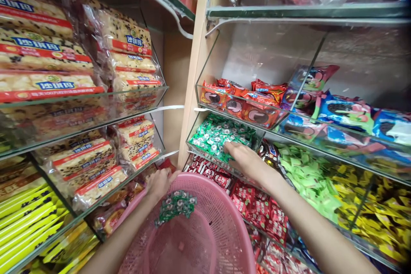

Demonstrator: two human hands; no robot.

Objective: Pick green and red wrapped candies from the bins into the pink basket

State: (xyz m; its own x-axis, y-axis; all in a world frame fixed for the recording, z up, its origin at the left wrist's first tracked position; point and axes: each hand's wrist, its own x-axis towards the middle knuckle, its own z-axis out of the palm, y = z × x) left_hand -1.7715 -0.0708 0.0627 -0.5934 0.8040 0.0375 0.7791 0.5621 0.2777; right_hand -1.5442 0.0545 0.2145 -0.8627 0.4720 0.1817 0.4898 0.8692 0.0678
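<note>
My left hand [159,183] grips the far rim of a pink plastic basket [221,222] held in front of me. A small heap of green wrapped candies [176,205] lies inside the basket. My right hand [243,159] reaches into a glass bin of the same green wrapped candies [215,135], its fingers curled down among them. What the fingers hold is hidden.
Glass shelves on the left hold stacked rice-cake packs [128,38] and yellow packets [25,222]. On the right are red snack packs [244,102], blue and pink cookie packs [346,113], red wrapped candies [257,205], and light green and yellow candies [308,175].
</note>
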